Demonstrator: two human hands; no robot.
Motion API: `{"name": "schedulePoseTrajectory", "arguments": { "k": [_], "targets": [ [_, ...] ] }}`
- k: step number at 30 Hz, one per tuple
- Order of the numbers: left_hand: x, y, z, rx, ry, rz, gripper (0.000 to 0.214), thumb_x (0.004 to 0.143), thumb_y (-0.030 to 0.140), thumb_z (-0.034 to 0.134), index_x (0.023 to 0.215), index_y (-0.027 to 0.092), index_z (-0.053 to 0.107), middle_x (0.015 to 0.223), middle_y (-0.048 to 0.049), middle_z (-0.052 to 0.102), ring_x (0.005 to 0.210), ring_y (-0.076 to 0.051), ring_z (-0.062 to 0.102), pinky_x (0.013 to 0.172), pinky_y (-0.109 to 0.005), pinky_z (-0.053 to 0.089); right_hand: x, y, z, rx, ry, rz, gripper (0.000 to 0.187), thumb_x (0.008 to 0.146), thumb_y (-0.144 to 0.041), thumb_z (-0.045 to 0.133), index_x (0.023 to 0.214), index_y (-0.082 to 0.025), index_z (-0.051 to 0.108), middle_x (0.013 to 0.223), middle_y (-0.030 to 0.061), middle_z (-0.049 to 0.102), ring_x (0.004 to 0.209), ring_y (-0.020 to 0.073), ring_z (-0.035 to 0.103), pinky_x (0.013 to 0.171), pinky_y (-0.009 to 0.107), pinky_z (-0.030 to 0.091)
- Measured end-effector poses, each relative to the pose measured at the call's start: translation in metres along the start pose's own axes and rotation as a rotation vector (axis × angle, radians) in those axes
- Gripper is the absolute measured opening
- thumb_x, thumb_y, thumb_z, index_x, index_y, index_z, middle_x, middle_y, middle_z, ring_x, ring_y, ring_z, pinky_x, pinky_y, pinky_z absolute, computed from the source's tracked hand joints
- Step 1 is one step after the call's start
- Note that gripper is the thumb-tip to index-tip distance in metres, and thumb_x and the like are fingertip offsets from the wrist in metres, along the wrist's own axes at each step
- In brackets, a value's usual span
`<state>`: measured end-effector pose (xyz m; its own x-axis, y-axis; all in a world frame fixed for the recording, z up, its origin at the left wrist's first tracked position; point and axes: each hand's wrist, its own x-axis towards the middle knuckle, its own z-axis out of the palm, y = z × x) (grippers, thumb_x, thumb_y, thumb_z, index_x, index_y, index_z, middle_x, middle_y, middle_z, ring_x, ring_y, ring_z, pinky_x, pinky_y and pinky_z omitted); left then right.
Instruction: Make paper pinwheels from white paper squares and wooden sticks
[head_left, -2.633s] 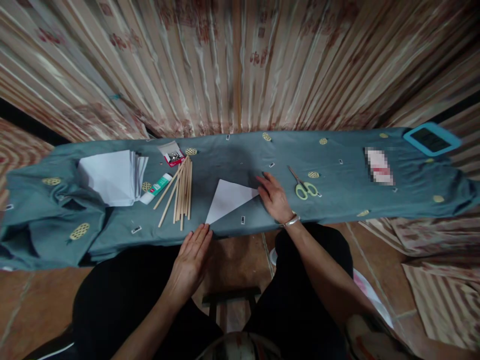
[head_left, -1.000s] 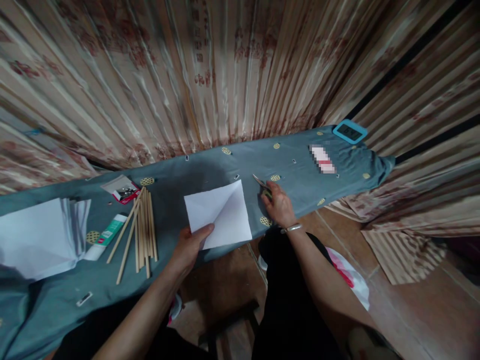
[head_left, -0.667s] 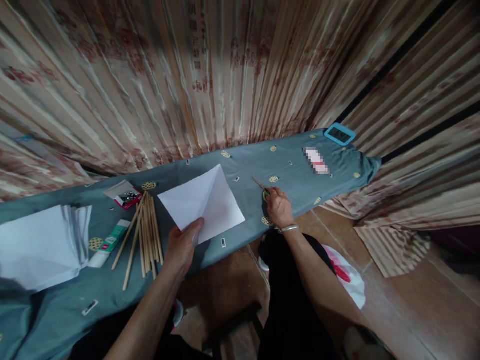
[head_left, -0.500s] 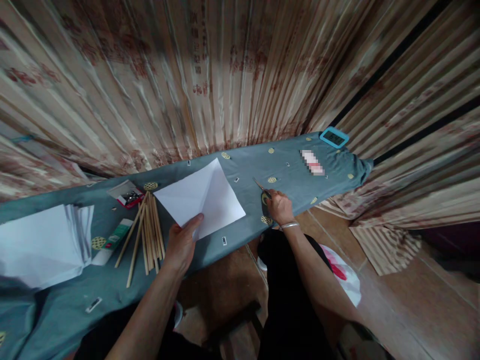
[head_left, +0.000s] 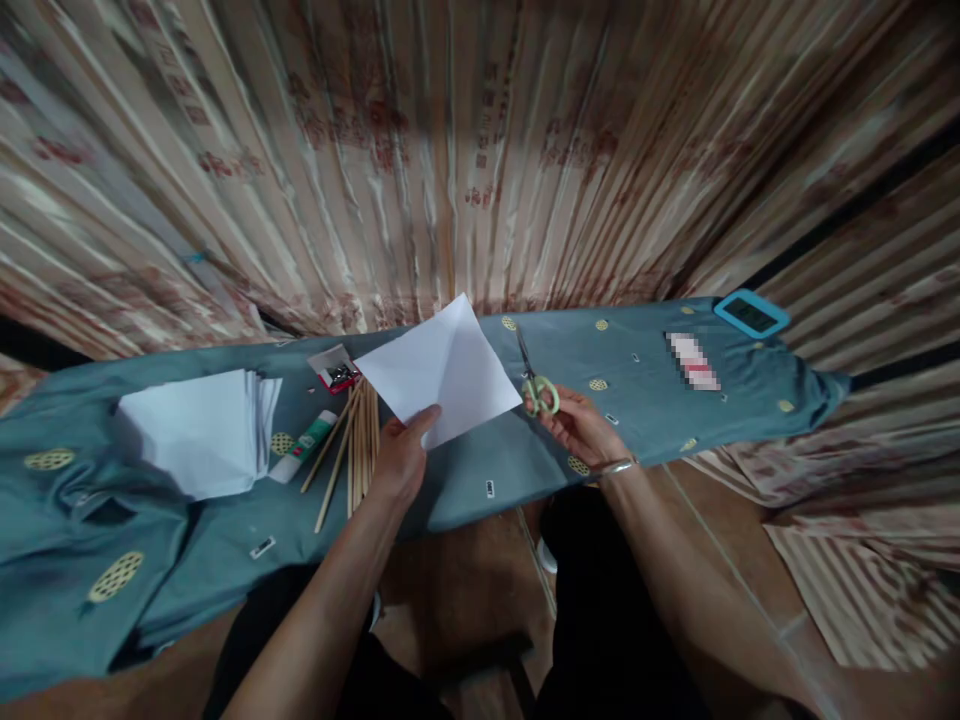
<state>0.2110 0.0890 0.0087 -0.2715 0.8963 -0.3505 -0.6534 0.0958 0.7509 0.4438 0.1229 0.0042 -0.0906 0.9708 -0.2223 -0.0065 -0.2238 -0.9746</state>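
My left hand (head_left: 405,455) pinches the near edge of a white sheet of paper (head_left: 457,375), thumb on top. A faint diagonal crease runs across the sheet, which is held over the cloth-covered table. Just right of the paper's right corner, my right hand (head_left: 581,425) grips a pair of scissors (head_left: 540,390) by its pale green handles. Their dark blades point up and away, toward the curtain. The fingers behind the handles are partly hidden.
Left of the paper lie several wooden sticks (head_left: 360,440), a green and white glue stick (head_left: 304,445), a small red-and-white box of metal bits (head_left: 337,370) and a paper stack (head_left: 195,430). At the right end are a blue digital clock (head_left: 751,315) and a blurred-out item (head_left: 692,361). A curtain (head_left: 465,150) hangs behind.
My right hand has lifted the scissors off the cloth and turned them, so the green handles now show beside the paper. My left hand still holds the sheet. The view has shifted left.
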Motion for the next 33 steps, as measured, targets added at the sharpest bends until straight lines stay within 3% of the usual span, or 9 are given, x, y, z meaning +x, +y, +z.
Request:
{"name": "schedulePoseTrajectory", "arguments": {
  "k": [8,13,18,24,29,31,33],
  "targets": [
    [0.013,-0.004,-0.005,0.037,-0.024,0.019,0.042,0.050,0.023,0.085,0.089,0.018,0.070,0.088,-0.0044,0.077,0.103,-0.028,0.068,0.092,-0.039,0.051,0.010,0.017,0.043,0.331,-0.206,0.085,0.037,0.065,-0.053,0.082,0.079,-0.022,0.067,0.077,0.0020,0.067,0.066,0.0123,0.061,0.051,0.021,0.049],
    [0.017,-0.012,-0.007,0.114,0.019,0.007,0.043,0.045,0.027,0.087,0.084,0.015,0.072,0.082,-0.0064,0.076,0.095,-0.030,0.070,0.087,-0.040,0.052,0.006,0.024,0.040,0.400,-0.190,0.193,0.048,0.064,-0.065,0.078,0.076,-0.020,0.065,0.073,0.0017,0.067,0.060,0.0109,0.057,0.046,0.020,0.040],
    [0.016,-0.017,-0.008,0.200,0.044,-0.007,0.043,0.041,0.028,0.089,0.078,0.012,0.075,0.080,-0.0071,0.076,0.079,-0.025,0.069,0.079,-0.036,0.052,0.014,0.019,0.028,0.404,-0.121,0.140,0.051,0.061,-0.063,0.081,0.087,-0.021,0.070,0.067,-0.0028,0.063,0.055,0.0085,0.053,0.045,0.019,0.038],
    [0.013,-0.022,-0.011,0.314,-0.013,-0.040,0.045,0.045,0.038,0.090,0.079,0.012,0.077,0.076,-0.0063,0.076,0.071,-0.020,0.065,0.071,-0.031,0.050,0.020,0.022,0.008,0.092,-0.007,0.017,0.049,0.055,-0.053,0.086,0.088,-0.021,0.069,0.061,-0.0044,0.060,0.052,0.0097,0.051,0.044,0.020,0.037],
    [0.011,-0.028,-0.015,0.356,-0.082,-0.062,0.049,0.048,0.044,0.089,0.083,0.012,0.077,0.075,-0.0070,0.075,0.072,-0.021,0.065,0.072,-0.031,0.049,0.020,0.025,-0.012,-0.401,0.198,-0.105,0.054,0.060,-0.048,0.082,0.104,-0.020,0.069,0.064,-0.0019,0.066,0.056,0.0141,0.055,0.051,0.025,0.040],
    [0.011,-0.030,-0.016,0.372,-0.088,-0.063,0.050,0.049,0.045,0.089,0.085,0.012,0.077,0.077,-0.0073,0.075,0.072,-0.021,0.066,0.071,-0.030,0.049,0.020,0.025,-0.015,-0.419,0.235,-0.112,0.050,0.058,-0.043,0.084,0.101,-0.021,0.070,0.063,-0.0026,0.065,0.057,0.0141,0.055,0.053,0.025,0.039],
    [0.011,-0.032,-0.017,0.397,-0.082,-0.071,0.051,0.049,0.046,0.089,0.085,0.012,0.077,0.079,-0.0080,0.075,0.072,-0.022,0.066,0.069,-0.030,0.050,0.022,0.024,-0.014,-0.245,0.193,-0.064,0.048,0.056,-0.045,0.084,0.096,-0.021,0.070,0.060,-0.0037,0.063,0.055,0.0137,0.054,0.051,0.024,0.038]
  ]
}}
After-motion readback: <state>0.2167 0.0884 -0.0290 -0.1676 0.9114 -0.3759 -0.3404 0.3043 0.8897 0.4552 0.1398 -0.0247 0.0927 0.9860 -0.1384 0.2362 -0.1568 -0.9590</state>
